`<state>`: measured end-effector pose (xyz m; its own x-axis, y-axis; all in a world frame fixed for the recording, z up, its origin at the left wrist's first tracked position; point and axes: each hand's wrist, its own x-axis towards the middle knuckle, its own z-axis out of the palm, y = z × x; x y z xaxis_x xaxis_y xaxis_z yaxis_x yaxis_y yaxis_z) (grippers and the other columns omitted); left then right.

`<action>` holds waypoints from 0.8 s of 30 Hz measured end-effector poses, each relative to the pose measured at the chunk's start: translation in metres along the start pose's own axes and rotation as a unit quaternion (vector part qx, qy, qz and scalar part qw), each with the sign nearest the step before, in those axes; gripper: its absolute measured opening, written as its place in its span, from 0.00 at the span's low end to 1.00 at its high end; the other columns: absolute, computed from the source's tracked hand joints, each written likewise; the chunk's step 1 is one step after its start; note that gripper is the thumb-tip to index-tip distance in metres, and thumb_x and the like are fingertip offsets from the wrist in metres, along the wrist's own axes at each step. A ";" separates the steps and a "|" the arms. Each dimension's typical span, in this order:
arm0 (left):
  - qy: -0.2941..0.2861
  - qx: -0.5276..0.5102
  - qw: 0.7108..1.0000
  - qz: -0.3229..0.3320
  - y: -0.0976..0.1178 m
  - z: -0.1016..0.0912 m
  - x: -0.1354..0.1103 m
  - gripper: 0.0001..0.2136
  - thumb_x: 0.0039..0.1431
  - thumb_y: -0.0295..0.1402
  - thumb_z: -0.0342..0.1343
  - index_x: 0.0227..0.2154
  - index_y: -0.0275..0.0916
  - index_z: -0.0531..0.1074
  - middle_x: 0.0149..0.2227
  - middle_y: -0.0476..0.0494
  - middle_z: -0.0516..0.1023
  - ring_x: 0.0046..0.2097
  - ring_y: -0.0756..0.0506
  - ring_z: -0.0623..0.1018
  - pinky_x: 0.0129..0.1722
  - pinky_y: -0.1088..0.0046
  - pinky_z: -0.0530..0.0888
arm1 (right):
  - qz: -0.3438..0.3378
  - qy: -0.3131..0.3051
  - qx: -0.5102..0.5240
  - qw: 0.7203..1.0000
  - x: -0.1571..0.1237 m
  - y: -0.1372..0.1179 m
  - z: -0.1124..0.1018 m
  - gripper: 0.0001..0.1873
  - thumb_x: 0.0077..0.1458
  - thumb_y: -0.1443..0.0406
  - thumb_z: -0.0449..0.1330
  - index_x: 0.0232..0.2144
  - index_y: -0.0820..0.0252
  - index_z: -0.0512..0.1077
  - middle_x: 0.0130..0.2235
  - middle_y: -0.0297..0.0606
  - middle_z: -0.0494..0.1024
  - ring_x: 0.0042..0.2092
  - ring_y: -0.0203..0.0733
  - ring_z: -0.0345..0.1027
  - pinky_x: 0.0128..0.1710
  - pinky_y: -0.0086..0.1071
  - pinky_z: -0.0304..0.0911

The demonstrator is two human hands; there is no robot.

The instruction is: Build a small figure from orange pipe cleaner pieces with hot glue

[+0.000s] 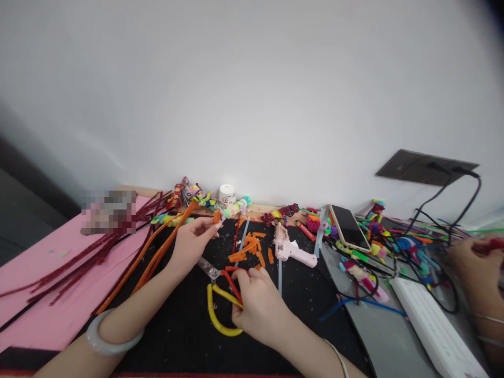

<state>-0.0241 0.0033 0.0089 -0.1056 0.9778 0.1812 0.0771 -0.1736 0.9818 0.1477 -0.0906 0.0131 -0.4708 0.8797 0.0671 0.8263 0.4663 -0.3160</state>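
My left hand pinches a short orange piece of pipe cleaner between thumb and fingertips, above the black mat. My right hand is closed on scissors with red and yellow handles; the blades point up and left, partly behind my left hand. Several cut orange pieces lie scattered on the mat beyond my right hand. To their right rests a pale pink glue gun. Long orange pipe cleaners stretch beneath my left forearm.
Dark red pipe cleaners spread over a pink sheet at left. A white cup stands by the wall. At right are a phone, a white power strip, black cables, colourful pipe-cleaner figures and another person's hand.
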 end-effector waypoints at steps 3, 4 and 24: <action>0.028 -0.024 0.999 -0.012 -0.003 -0.003 0.005 0.13 0.47 0.38 0.62 0.33 0.35 0.75 0.27 0.47 0.77 0.27 0.50 0.74 0.30 0.75 0.73 | 0.018 0.020 0.042 0.999 -0.002 0.004 -0.004 0.24 0.37 0.71 0.57 0.42 0.66 0.71 0.33 0.44 0.75 0.36 0.47 0.66 0.39 0.36 0.60; 0.048 -0.031 0.998 -0.013 -0.004 -0.004 0.007 0.13 0.47 0.39 0.62 0.33 0.35 0.75 0.27 0.47 0.77 0.27 0.50 0.74 0.30 0.74 0.73 | 0.024 0.029 0.063 0.997 -0.002 0.006 -0.005 0.24 0.36 0.71 0.57 0.41 0.65 0.71 0.32 0.42 0.75 0.35 0.46 0.66 0.38 0.34 0.61; -0.059 0.035 0.998 0.017 -0.007 -0.006 0.007 0.12 0.49 0.39 0.60 0.30 0.35 0.73 0.25 0.48 0.74 0.27 0.49 0.73 0.30 0.75 0.72 | 0.124 0.230 0.589 0.765 0.016 0.046 -0.023 0.18 0.43 0.62 0.62 0.38 0.57 0.63 0.28 0.31 0.73 0.29 0.37 0.67 0.30 0.30 0.62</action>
<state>-0.0313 0.0103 0.0038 0.0150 0.9793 0.2016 0.1482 -0.2016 0.9682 0.1851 -0.0531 0.0211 0.0373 0.9935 0.1078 -0.1059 0.1112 -0.9881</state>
